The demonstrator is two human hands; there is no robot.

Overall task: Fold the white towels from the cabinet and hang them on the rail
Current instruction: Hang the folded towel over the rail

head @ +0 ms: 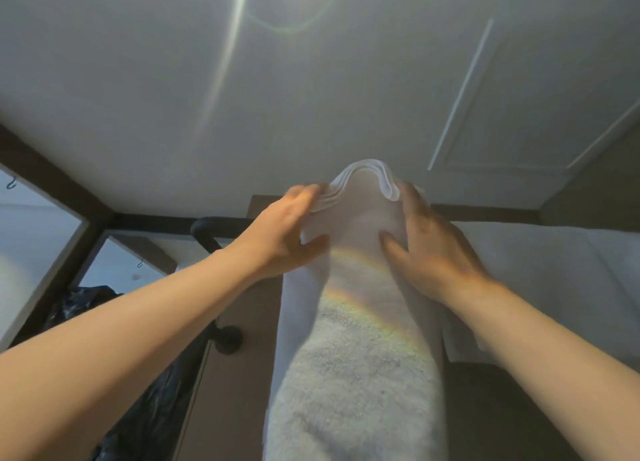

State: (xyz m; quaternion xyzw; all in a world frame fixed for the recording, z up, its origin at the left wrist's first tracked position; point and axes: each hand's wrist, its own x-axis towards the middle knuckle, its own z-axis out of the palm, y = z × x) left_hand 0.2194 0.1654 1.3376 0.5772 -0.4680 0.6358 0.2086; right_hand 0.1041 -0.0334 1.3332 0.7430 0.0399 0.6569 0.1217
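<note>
A folded white towel (356, 322) hangs over the rail in the middle of the view, its top fold humped up at the far end and its long side falling toward me. The dark rail (207, 226) shows only to the left of the towel, with a round wall mount. My left hand (284, 232) holds the towel's left upper edge, thumb on the near face and fingers round the layered edge. My right hand (429, 245) holds the right upper edge the same way, thumb on the front.
Another white towel (540, 270) hangs to the right on the same rail. A dark round knob or bracket (228, 339) sits lower left on a brown panel. A black plastic bag (90, 304) lies at the left, beside glass panes with small hooks (12, 183). The white wall rises behind.
</note>
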